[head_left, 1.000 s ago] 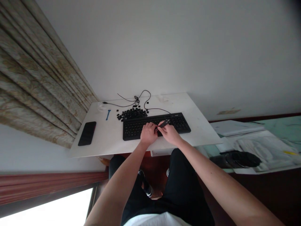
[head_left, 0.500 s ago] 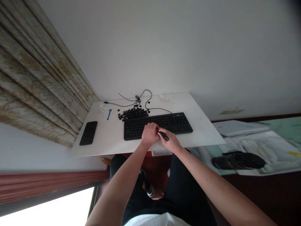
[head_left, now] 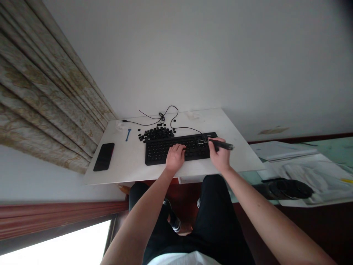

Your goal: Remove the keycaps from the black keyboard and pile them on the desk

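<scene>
A black keyboard [head_left: 158,159] lies on the white table, its keys dark and hard to tell apart. My left hand [head_left: 175,157] rests over its middle with the fingers curled and the thumb and forefinger close together; what is between them is too small to make out. Over the number pad side, my right hand [head_left: 220,157] is closed round the black handle of a keycap puller [head_left: 222,144]. The puller's wire loops point left above the keys. Behind the keyboard is a heap of loose black keycaps [head_left: 158,133].
A blue plastic tool [head_left: 128,134] and a black phone [head_left: 104,156] lie on the left of the table [head_left: 132,175]. The keyboard's cable [head_left: 162,117] runs tangled along the back. To the right, a low surface carries papers [head_left: 284,151] and a black object [head_left: 289,188].
My right hand has moved right, away from my left hand, with the keycap puller, whose wire loops now show. My left hand has stayed over the middle of the keyboard.
</scene>
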The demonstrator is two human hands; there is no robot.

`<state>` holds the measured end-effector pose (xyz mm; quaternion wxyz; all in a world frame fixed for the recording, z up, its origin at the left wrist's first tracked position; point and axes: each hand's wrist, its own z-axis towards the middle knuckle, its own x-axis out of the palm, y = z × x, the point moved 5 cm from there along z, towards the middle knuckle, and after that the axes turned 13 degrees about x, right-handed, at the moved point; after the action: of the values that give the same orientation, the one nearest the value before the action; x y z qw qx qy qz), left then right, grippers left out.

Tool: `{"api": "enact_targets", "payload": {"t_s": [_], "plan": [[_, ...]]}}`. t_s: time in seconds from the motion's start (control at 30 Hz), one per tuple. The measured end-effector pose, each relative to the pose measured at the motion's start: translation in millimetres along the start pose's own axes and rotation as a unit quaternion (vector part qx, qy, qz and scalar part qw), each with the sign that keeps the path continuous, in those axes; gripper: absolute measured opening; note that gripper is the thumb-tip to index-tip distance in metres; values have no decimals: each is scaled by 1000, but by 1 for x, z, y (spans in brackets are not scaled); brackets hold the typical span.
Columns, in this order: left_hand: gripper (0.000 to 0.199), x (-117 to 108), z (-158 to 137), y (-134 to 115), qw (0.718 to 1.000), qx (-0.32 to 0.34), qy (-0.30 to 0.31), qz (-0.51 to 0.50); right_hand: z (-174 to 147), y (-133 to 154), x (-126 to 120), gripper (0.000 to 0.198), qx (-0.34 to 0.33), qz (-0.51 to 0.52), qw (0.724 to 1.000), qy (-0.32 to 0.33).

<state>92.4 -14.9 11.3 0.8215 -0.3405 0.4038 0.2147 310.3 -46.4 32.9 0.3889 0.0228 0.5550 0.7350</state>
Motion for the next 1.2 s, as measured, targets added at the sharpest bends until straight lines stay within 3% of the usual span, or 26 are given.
{"api": "enact_targets", "payload": {"t_s": [0.1, 0.2, 0.33, 0.5, 0.6, 0.73, 0.87, 1.0, 1.2], "plan": [[22, 1, 0, 1, 1000, 4, -10, 0, 27, -43, -20, 38, 102, -1, 993, -59], [23, 2, 0, 1, 1000, 7, -18, -9, 38, -84, -28, 46, 191, 96, 972, -98], [24, -1, 0, 4, 996, -2, -62, -70, 39, -110, -27, 47, 231, 195, 944, -130], [20, -17, 14, 22, 981, -80, -108, -140, 40, -106, -24, 47, 238, 176, 949, -112], [19, -27, 35, 39, 973, -142, -101, -152, 39, -98, -25, 45, 238, 155, 953, -107], [19, -32, 64, 57, 972, -167, -80, -142, 38, -87, -30, 44, 229, 119, 960, -108], [22, -26, 77, 69, 982, -162, -33, -93, 38, -78, -33, 44, 223, 97, 965, -102], [30, -26, 75, 69, 991, -121, -47, -18, 38, -75, -34, 42, 228, 95, 962, -112], [37, -16, 46, 29, 998, -39, -54, -10, 38, -86, -30, 45, 231, 112, 961, -101]]}}
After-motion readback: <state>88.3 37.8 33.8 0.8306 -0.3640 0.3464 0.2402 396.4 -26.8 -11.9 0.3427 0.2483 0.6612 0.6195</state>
